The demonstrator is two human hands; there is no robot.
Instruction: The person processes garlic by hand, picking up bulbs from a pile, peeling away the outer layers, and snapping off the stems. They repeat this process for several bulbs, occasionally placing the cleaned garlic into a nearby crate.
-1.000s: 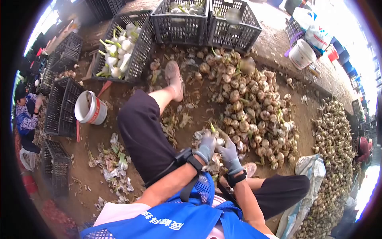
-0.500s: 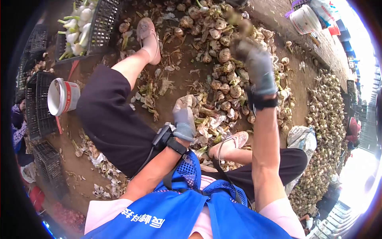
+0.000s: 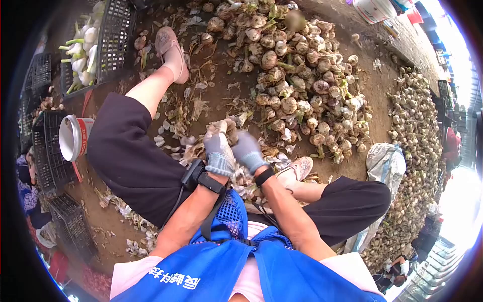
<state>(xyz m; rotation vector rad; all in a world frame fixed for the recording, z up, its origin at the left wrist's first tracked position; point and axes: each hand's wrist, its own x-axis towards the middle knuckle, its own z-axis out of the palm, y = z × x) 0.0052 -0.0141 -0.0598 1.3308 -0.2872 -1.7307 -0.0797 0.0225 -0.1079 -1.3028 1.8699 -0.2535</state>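
Sitting on the dirt ground [image 3: 221, 100] with legs spread, a person has both gloved hands together just in front of the knees. The left hand [image 3: 219, 153] has its fingers [image 3: 215, 140] curled shut around a garlic bulb [image 3: 223, 128], a dusty one with its papery skin on, held just above the ground between the legs. The right hand [image 3: 247, 151] presses in beside it and looks to touch the bulb. It is blurred, so I cannot tell whether its fingers grip or only rest there.

Loose skins [image 3: 173, 143] lie around the hands. A big garlic pile [image 3: 302, 90] sits just beyond them, with a second heap [image 3: 417, 126] farther right past a white sack [image 3: 385, 161]. On the left stand a white bucket [image 3: 73, 137] and a black crate [image 3: 118, 35] holding peeled white bulbs [image 3: 83, 48].
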